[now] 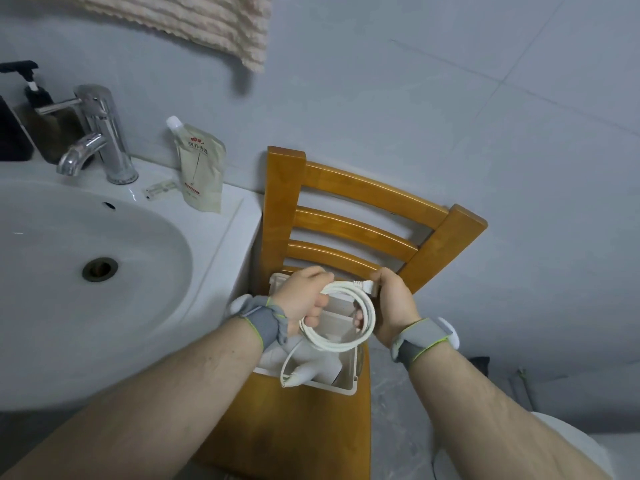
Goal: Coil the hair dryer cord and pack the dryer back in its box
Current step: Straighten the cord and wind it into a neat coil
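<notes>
Two hands are up in front of me in the head view, and both are busy with the white cord (341,320). My left hand (304,296) is closed around the left side of the cord loops, with the fingers curled over them. My right hand (393,306) is closed too. It pinches the plug end (367,285) at the top and also has the right side of the loops in its fingers. The cord makes a round coil between my two hands, held in the air just above the box (346,384).

I see the box sitting on the seat of a wooden chair (363,216). It is white and open at the top. The hair dryer (311,365) is white and lies inside the box, under the coil. One loose bit of cord runs from the coil down to the dryer and curves over the front edge of the box.

I have a grey band on each wrist.

I see a white sink (104,258) to the left of the chair, touching its side. A shiny tap (100,133) stands at the back of the sink. A pale pouch (201,168) with a white cap leans against the wall beside the tap. A beige towel (207,22) hangs on the wall above.
</notes>
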{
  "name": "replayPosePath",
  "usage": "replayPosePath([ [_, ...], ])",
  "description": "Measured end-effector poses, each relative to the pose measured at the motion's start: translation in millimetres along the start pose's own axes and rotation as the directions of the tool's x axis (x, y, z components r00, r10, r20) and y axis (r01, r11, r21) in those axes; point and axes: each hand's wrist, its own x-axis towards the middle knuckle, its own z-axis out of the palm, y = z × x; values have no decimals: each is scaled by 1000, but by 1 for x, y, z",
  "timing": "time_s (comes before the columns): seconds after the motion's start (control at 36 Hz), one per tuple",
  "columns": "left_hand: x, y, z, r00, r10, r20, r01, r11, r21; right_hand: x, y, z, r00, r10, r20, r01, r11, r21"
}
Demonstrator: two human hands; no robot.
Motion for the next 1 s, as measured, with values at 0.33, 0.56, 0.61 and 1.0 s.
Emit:
replayPosePath([
  [0.33,5,13,5,997,35,70,-51,969,242,-8,-19,24,887,-326,327,431,327,-841],
  [0.56,-1,2,2,1000,-8,9,10,984,-177,31,4,39,940,-323,-112,141,666,-733],
  [0.61,-1,-1,3,998,-69,-4,65,959,-274,37,9,45,923,-322,-212,100,730,-676],
  [1.0,9,8,-7,994,-99,-40,91,983,-157,18,-10,10,939,78,335,64,918,-392],
])
